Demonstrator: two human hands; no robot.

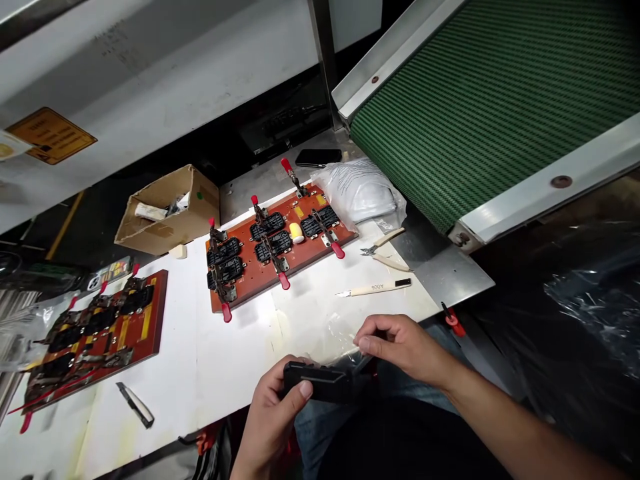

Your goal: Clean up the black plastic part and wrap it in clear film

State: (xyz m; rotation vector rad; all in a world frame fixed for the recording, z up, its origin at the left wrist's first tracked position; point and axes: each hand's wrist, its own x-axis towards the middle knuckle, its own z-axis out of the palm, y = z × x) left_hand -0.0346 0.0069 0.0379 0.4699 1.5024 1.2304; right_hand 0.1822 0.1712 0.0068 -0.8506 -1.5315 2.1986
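My left hand [277,407] is closed round a black plastic housing [317,383], with the thumb on its near side, just off the table's front edge. To its upper right, my right hand [395,343] has thumb and forefinger pinched together at the edge of a thin clear plastic film [343,337]. The film is see-through, so its outline is hard to follow. Beyond the hands lies a white craft knife [375,288] marked A006, and past it a pair of cream-handled nippers [385,250].
A red-brown fixture board [260,283] with red-handled clamps holds several black parts and a yellow-and-white piece [296,233]. At left are another board [157,313] and a utility knife [135,405]. A cardboard box [200,207], bagged white item [363,190], phone [319,157] and green conveyor [475,100] stand behind.
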